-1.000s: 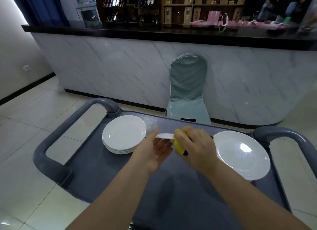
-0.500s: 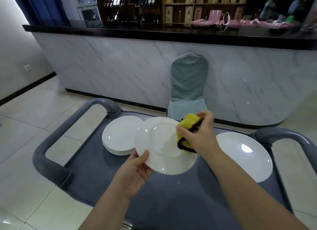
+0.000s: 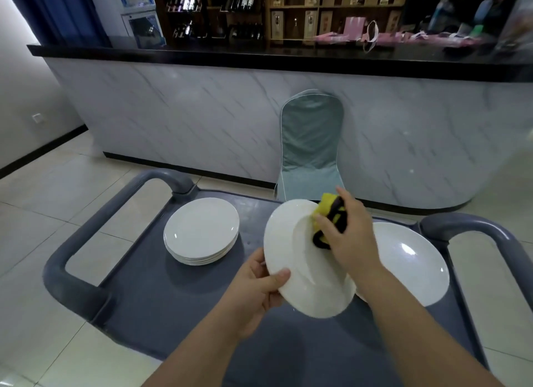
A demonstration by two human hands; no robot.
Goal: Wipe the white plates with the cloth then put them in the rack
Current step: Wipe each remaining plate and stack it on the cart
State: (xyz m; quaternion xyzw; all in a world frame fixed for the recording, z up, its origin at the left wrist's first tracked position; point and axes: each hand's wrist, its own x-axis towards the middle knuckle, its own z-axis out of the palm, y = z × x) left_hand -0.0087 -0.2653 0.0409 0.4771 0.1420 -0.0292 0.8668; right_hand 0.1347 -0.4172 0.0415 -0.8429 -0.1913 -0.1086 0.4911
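My left hand (image 3: 256, 288) grips the lower left rim of a white plate (image 3: 291, 271), thumb on its face, and holds it tilted above the grey cart top (image 3: 161, 294). My right hand (image 3: 343, 236) clutches a yellow and black cloth (image 3: 328, 213) and presses it on the plate's upper right part. A stack of several white plates (image 3: 202, 230) sits on the cart at the left. A single white plate (image 3: 409, 262) lies flat at the right, partly behind my right forearm. No rack is in view.
Grey tubular handles rise at the cart's left (image 3: 95, 230) and right (image 3: 478, 230). A chair with a grey-green cover (image 3: 310, 144) stands just beyond the cart, against a marble-fronted bar counter (image 3: 202, 112). Tiled floor (image 3: 43, 184) surrounds the cart.
The held plate turned from edge-on to face me and has shifted right and tilted more. The cloth slid from the plate's middle toward its upper right edge.
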